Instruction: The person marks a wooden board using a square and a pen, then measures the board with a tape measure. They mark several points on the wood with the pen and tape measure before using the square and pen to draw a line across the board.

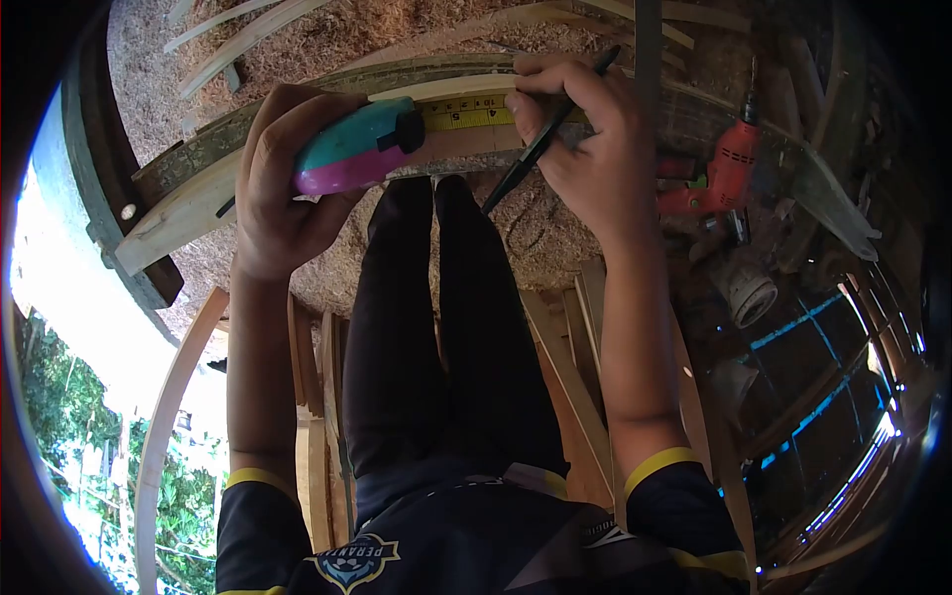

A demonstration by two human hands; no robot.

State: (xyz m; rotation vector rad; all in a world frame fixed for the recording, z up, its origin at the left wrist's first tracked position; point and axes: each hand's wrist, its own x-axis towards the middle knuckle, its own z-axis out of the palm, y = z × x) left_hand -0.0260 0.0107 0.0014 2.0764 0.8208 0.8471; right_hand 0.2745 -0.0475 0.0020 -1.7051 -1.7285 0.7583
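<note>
My left hand (278, 178) is wrapped round a teal and pink tape measure (347, 159). Its yellow blade (464, 112) is drawn out along a pale wooden plank (183, 220) that lies crosswise before my knees. At the other side, my right hand (595, 139) is closed on a dark pen (535, 154), which slants down across the plank's near edge. The fingertips of that hand are at the blade, and the blade's end is hidden behind them.
A red power drill (732, 164) lies to the right, with a pale round container (751, 299) below it. Wood shavings (367, 40) cover the ground beyond the plank. Several wooden strips (243, 45) lie at the top, and more curved strips (174, 407) stand beside my legs.
</note>
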